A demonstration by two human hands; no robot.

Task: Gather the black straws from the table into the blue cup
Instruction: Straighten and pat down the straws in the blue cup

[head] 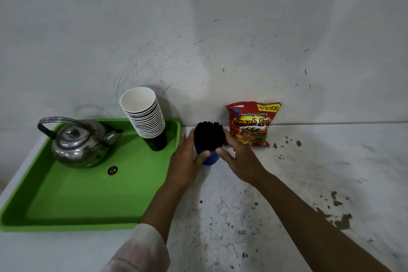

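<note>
Left hand (187, 157) and right hand (237, 154) are cupped, loosely curled, around the blue cup (209, 157) on the table (309, 172); black straws (208, 134) are bunched upright inside. Cup could be tipped if squeezed unevenly, and straws spilled.

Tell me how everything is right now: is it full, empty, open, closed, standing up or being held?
Blue plastic cup: upright on the table, packed with straws, held between both hands.
Bundle of black straws: standing in the cup.
Left hand: cupped against the cup.
Right hand: cupped against the cup.
Stack of white paper cups: upright, top one empty.
Shiny steel kettle: lid on.
Red snack bag: leaning on the wall.
</note>
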